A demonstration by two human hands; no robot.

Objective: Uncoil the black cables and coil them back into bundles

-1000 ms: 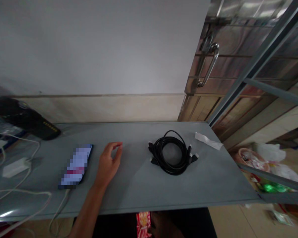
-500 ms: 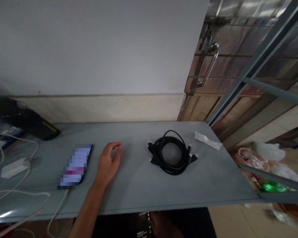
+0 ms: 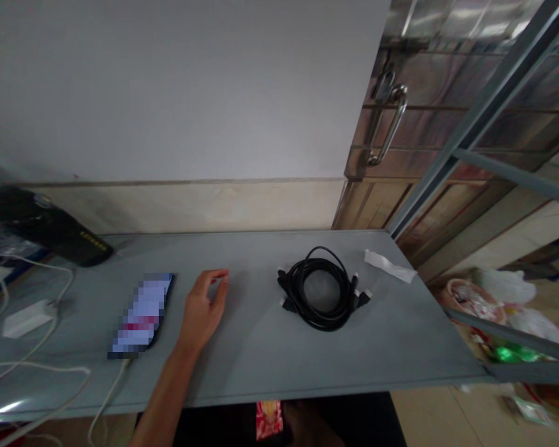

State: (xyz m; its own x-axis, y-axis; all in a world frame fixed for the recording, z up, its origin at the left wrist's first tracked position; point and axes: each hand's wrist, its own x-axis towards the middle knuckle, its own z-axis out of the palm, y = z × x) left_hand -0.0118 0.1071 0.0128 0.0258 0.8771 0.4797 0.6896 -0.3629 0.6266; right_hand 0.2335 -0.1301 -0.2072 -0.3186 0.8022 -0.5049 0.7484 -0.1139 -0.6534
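My left hand (image 3: pixel 202 310) rests on the grey table top (image 3: pixel 261 347), palm down and holding nothing, the fingers loosely curled and the thumb a little apart from the forefinger. Just left of it lies a phone (image 3: pixel 142 313) with its screen lit and a white cable plugged into its near end. To the right, about a hand's width away, a coil of black cables (image 3: pixel 323 288) with several plugs lies flat. My right hand is out of sight.
A white strip of paper (image 3: pixel 389 265) lies near the table's far right corner. A black device (image 3: pixel 46 226), a white charger (image 3: pixel 21 318) and white cords (image 3: pixel 41 366) crowd the left end. A metal door with a handle (image 3: pixel 391 121) stands at right.
Nothing on the table has moved. My left hand stays in the same spot; only the view shifts slightly.
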